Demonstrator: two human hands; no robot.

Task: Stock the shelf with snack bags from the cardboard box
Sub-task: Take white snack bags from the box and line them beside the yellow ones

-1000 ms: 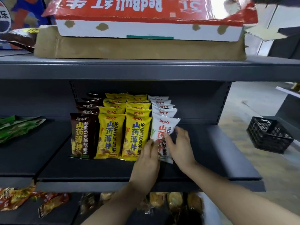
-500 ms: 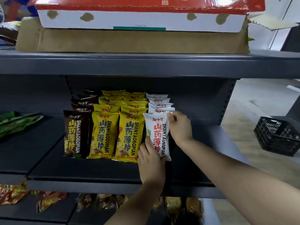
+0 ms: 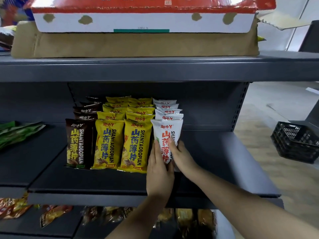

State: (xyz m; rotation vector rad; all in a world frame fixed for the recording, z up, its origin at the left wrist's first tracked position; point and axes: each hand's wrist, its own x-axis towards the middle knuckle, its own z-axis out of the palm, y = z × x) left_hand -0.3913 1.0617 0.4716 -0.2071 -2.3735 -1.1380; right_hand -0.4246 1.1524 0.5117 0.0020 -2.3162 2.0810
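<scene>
On the grey middle shelf (image 3: 224,163) stand rows of snack bags: a brown row (image 3: 78,144), two yellow rows (image 3: 107,144) and a white row at the right. The front white bag (image 3: 168,128) stands upright. My left hand (image 3: 159,168) presses its lower left side and my right hand (image 3: 181,156) holds its lower right side, thumb across the front. Both hands grip this one bag. A cardboard box (image 3: 134,44) lies on the shelf above, under a red and white carton (image 3: 143,14).
Green bags (image 3: 17,133) lie on the shelf at the left. More snack packs (image 3: 51,214) fill the lower shelf. A black plastic crate (image 3: 296,140) stands on the floor at the right. Bare shelf lies right of the white row.
My right hand has dropped from the top of the front white bag to its lower right side. My left hand has slid up along the bag's lower left edge.
</scene>
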